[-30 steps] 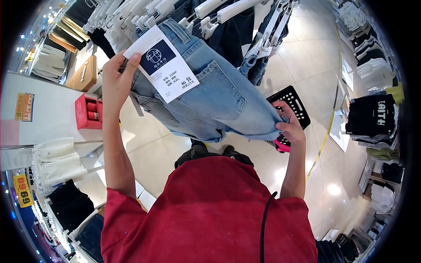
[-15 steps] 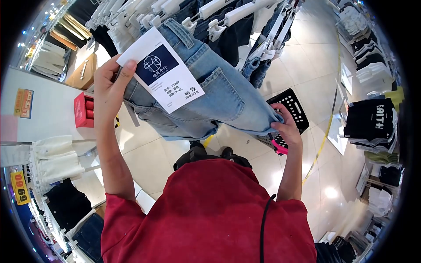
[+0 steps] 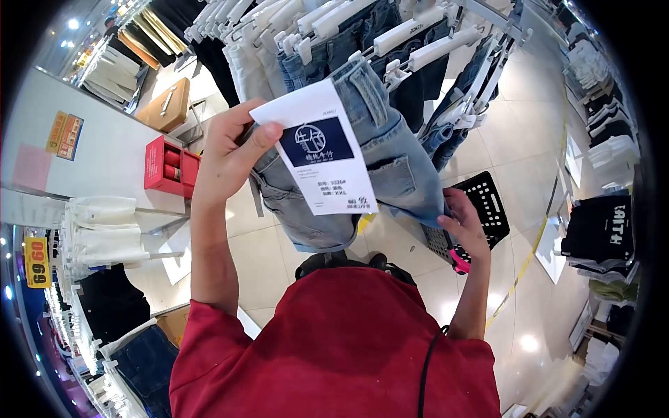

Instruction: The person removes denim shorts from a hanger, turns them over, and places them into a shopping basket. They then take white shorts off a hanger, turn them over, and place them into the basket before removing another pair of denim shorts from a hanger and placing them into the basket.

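Note:
Light-blue denim shorts (image 3: 369, 157) hang in front of me, back pocket and belt loops showing. Over them lies a white paper tag (image 3: 317, 150) with a dark blue printed block. My left hand (image 3: 233, 150) pinches the tag's upper left corner between thumb and fingers. Whether it also grips the waistband behind is hidden. At the right, my right hand (image 3: 468, 223) holds the leg hem of the shorts, thumb in front and fingers at the edge.
White hangers (image 3: 418, 38) with jeans and other garments fill the rack ahead. A black shopping basket (image 3: 481, 202) with a pink handle stands on the floor at right. A red box (image 3: 171, 167) sits at left. Folded black shirts (image 3: 598, 226) lie on the right.
My view has shifted, so the scene sits lower and further right. The tag is tilted more upright, and the shorts look narrower, with my hands closer together.

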A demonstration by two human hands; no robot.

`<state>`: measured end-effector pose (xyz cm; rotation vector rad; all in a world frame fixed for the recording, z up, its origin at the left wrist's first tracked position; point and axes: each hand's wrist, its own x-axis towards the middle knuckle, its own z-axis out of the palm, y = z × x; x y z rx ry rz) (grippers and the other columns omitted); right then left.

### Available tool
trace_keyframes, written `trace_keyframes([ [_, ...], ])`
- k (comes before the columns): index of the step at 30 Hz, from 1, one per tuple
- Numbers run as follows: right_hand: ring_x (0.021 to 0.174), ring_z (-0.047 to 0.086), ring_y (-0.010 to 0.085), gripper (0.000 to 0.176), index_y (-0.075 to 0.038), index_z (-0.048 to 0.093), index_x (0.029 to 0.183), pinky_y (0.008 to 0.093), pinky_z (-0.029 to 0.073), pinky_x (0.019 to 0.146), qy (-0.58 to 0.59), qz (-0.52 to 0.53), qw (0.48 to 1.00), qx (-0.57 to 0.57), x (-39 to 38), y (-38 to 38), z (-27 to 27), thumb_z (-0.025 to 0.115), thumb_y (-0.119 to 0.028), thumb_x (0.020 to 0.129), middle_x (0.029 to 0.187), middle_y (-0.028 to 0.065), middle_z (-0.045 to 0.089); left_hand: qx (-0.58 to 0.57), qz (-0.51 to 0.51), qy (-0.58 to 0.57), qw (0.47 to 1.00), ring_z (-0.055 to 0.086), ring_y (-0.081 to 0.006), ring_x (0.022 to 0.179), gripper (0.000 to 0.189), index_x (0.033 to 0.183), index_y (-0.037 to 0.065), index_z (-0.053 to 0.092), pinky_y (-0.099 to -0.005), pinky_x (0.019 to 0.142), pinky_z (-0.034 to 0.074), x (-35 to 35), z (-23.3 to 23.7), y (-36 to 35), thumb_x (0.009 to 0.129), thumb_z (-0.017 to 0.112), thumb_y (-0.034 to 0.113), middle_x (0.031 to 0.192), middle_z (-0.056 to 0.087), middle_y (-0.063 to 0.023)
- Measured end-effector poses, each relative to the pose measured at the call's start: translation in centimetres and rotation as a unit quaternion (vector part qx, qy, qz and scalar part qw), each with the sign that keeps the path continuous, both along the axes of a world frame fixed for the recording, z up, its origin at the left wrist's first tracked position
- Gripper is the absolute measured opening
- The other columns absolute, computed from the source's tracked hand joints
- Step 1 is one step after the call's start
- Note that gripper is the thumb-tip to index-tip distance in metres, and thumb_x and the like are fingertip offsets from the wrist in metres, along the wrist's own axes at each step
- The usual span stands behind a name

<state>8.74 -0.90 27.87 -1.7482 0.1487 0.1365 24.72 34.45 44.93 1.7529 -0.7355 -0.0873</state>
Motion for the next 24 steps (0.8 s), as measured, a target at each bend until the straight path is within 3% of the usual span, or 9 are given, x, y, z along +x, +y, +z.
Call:
trace_keyframes([
  [4, 0.112, 0.051, 0.0243, 0.062, 0.0, 0.043, 0.127, 0.0342, 0.039, 0.097, 0.023, 0.053, 0.994, -0.096, 0.4, 1.8, 1.6, 0.072, -0.015, 0.073, 0.118, 0.0136, 0.054, 0.003, -0.014, 0.019, 1.0, 0.051, -0.0046, 0.074, 0.025, 0.093, -0.002, 0.061, -0.0185, 0.066, 0.04, -0.1, -0.3, 0.7, 0.089, 0.062, 0.022, 0.08, 0.061, 0.0003],
  [7, 0.118, 0.047, 0.025, 0.07, 0.001, 0.04, 0.13, 0.0353, 0.035, 0.101, -0.082, 0.051, 0.984, -0.151, 0.7, 3.4, 3.0, 0.074, -0.014, 0.071, 0.124, 0.0143, 0.05, 0.035, -0.005, -0.004, 0.999, 0.052, -0.0051, 0.07, 0.018, 0.091, -0.001, 0.063, -0.0211, 0.063, 0.042, -1.2, 0.1, -0.8, 0.087, 0.063, 0.016, 0.075, 0.061, -0.0007],
  [11, 0.121, 0.043, 0.0268, 0.088, 0.001, 0.033, 0.135, 0.0361, 0.033, 0.102, -0.27, 0.011, 0.962, -0.034, 3.1, 6.2, 6.5, 0.08, -0.02, 0.064, 0.127, 0.0163, 0.047, 0.104, -0.052, -0.052, 0.992, 0.056, -0.0166, 0.061, 0.018, 0.089, -0.001, 0.062, -0.0271, 0.056, 0.043, -2.7, -0.2, -4.6, 0.083, 0.064, 0.016, 0.07, 0.059, -0.0105],
  [12, 0.12, 0.044, 0.0264, 0.09, 0.001, 0.033, 0.135, 0.0359, 0.033, 0.102, -0.244, 0.001, 0.968, -0.055, 3.6, 6.7, 6.7, 0.081, -0.021, 0.062, 0.126, 0.0164, 0.047, 0.109, -0.052, -0.068, 0.99, 0.054, -0.0243, 0.059, 0.02, 0.088, -0.001, 0.061, -0.0297, 0.055, 0.043, -2.9, -0.7, -5.4, 0.082, 0.065, 0.017, 0.07, 0.057, -0.014],
  [13, 0.118, 0.045, 0.026, 0.093, 0.0, 0.032, 0.135, 0.0357, 0.034, 0.101, -0.221, -0.01, 0.972, -0.078, 4.1, 7.2, 6.9, 0.082, -0.023, 0.06, 0.125, 0.0164, 0.048, 0.11, -0.06, -0.079, 0.989, 0.051, -0.0119, 0.059, 0.019, 0.085, -0.002, 0.061, -0.0253, 0.054, 0.039, -3.0, -0.9, -5.8, 0.081, 0.068, 0.015, 0.066, 0.056, -0.0084],
  [15, 0.106, 0.053, 0.0189, 0.072, 0.0, 0.041, 0.127, 0.0316, 0.042, 0.092, -0.172, -0.045, 0.984, -0.015, 5.3, 8.8, 7.6, 0.078, -0.014, 0.067, 0.115, 0.0124, 0.055, 0.089, -0.074, -0.069, 0.991, 0.051, -0.0126, 0.059, 0.02, 0.085, -0.002, 0.061, -0.0266, 0.054, 0.039, -3.4, -1.0, -6.3, 0.081, 0.068, 0.016, 0.066, 0.054, -0.0096],
  [20, 0.083, 0.061, 0.0102, 0.038, 0.003, 0.06, 0.104, 0.0257, 0.049, 0.075, -0.084, 0.048, 0.986, 0.138, 4.5, 8.2, 7.9, 0.076, -0.009, 0.071, 0.093, 0.0068, 0.066, 0.091, -0.148, 0.044, 0.984, 0.055, -0.0152, 0.078, 0.036, 0.102, -0.001, 0.057, -0.0279, 0.069, 0.045, -2.1, -2.6, -4.1, 0.08, 0.07, 0.023, 0.086, 0.061, -0.0098],
  [22, 0.082, 0.061, 0.0098, 0.039, 0.003, 0.06, 0.103, 0.0243, 0.048, 0.074, -0.076, 0.067, 0.976, 0.191, 4.4, 7.9, 9.2, 0.076, -0.009, 0.07, 0.091, 0.0071, 0.067, 0.101, -0.225, 0.147, 0.958, 0.051, -0.0135, 0.099, 0.064, 0.122, 0.001, 0.048, -0.0298, 0.085, 0.043, -1.2, -3.7, -2.3, 0.075, 0.076, 0.034, 0.111, 0.059, -0.0074],
  [24, 0.079, 0.061, 0.0089, 0.038, 0.003, 0.061, 0.102, 0.0226, 0.048, 0.072, -0.079, 0.066, 0.97, 0.219, 4.5, 7.6, 9.4, 0.076, -0.008, 0.069, 0.089, 0.0065, 0.067, 0.021, -0.266, 0.178, 0.947, 0.051, -0.0159, 0.104, 0.075, 0.127, 0.002, 0.046, -0.0322, 0.089, 0.041, -0.5, -5.7, -1.5, 0.07, 0.079, 0.038, 0.116, 0.056, -0.0077],
])
